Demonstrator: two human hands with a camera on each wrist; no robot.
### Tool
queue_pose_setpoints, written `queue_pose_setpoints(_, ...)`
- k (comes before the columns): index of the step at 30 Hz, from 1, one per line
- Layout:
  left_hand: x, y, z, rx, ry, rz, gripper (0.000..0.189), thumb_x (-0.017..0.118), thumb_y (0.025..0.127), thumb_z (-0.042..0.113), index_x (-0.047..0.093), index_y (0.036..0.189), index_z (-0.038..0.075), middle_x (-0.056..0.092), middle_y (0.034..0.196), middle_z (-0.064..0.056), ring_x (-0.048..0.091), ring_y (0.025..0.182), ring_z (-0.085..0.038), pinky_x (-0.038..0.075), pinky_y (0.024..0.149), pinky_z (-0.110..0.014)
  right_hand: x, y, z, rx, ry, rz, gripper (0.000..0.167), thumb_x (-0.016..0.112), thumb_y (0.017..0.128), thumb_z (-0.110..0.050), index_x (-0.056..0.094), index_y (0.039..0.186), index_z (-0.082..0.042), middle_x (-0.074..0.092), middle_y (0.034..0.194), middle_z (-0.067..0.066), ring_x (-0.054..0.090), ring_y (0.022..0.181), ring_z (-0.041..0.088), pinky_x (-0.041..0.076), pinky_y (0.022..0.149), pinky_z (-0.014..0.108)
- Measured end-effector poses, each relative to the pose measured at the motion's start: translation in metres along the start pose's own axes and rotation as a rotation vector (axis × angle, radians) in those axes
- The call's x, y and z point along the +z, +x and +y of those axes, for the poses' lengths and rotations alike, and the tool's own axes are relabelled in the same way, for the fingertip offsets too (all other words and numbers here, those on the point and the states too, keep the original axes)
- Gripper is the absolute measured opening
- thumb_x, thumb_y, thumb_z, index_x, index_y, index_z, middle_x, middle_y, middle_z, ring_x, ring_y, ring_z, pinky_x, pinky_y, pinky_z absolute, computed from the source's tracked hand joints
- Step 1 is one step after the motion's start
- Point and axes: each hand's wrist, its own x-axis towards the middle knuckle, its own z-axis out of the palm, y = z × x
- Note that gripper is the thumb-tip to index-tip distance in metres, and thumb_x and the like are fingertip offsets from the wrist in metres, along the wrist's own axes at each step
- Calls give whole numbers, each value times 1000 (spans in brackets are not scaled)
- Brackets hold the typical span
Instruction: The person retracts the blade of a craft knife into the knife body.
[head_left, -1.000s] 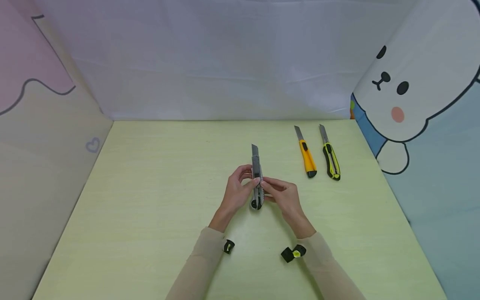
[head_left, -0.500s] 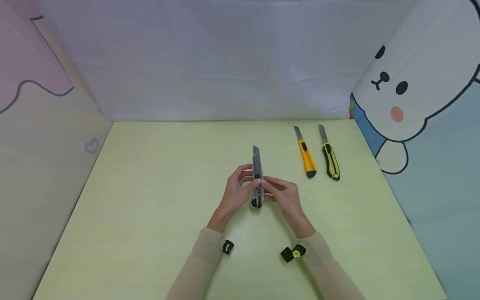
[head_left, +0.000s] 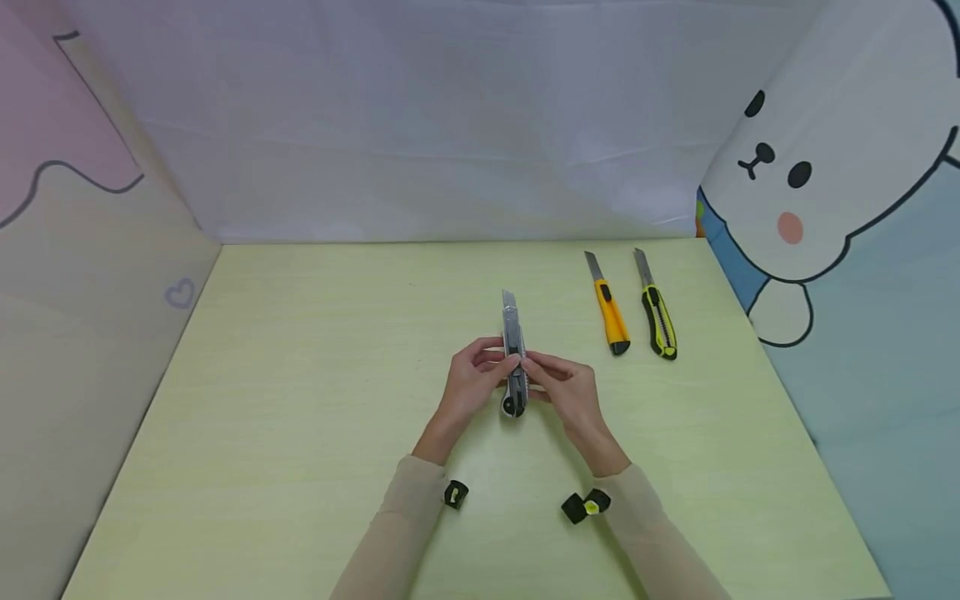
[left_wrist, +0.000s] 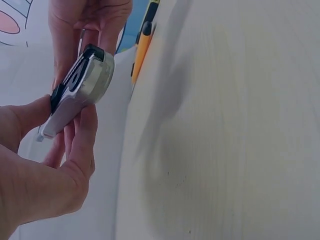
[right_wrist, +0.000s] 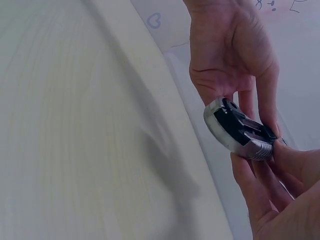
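Both hands hold a silver-grey snap-off utility knife (head_left: 513, 333) near the middle of the table, blade end pointing away from me. My left hand (head_left: 468, 383) grips its left side, thumb on top and fingers curled beneath. From the other side my right hand (head_left: 573, 396) pinches it, its thumb tip beside the left thumb at the black slider. A short stretch of blade shows at the far end in the head view. In the left wrist view, the rounded butt of the utility knife (left_wrist: 95, 80) is raised over the tabletop, and its shadow falls on the wood.
An orange utility knife (head_left: 612, 317) and a yellow-and-black utility knife (head_left: 660, 321) lie side by side at the back right, blades out and pointing away. The pale wooden table (head_left: 315, 350) is bounded by a white backdrop (head_left: 450, 167) and printed side panels.
The fingers of my left hand have shifted slightly toward me along the knife. Both hands keep their hold, and the other two knives stay put.
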Motion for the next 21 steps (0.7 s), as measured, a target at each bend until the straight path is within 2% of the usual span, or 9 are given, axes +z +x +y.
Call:
queue_pose_setpoints(13,-2,0,-6,110,54,-48,41,74,96,12,58,133,5,67,113,-13,65,97,-23,54,77,-28,1,2,3,29,-12,17,32,74,95,-11,72,124,3,75,114,16,76,88,16,62,77,33)
queue_pose_setpoints(21,-3,-2,-6,172,90,-72,42,73,96,9,55,134,1,66,114,-18,65,100,-29,51,83,-31,2,0,1,40,-14,26,34,76,95,-14,72,124,3,76,111,14,76,88,15,62,76,32)
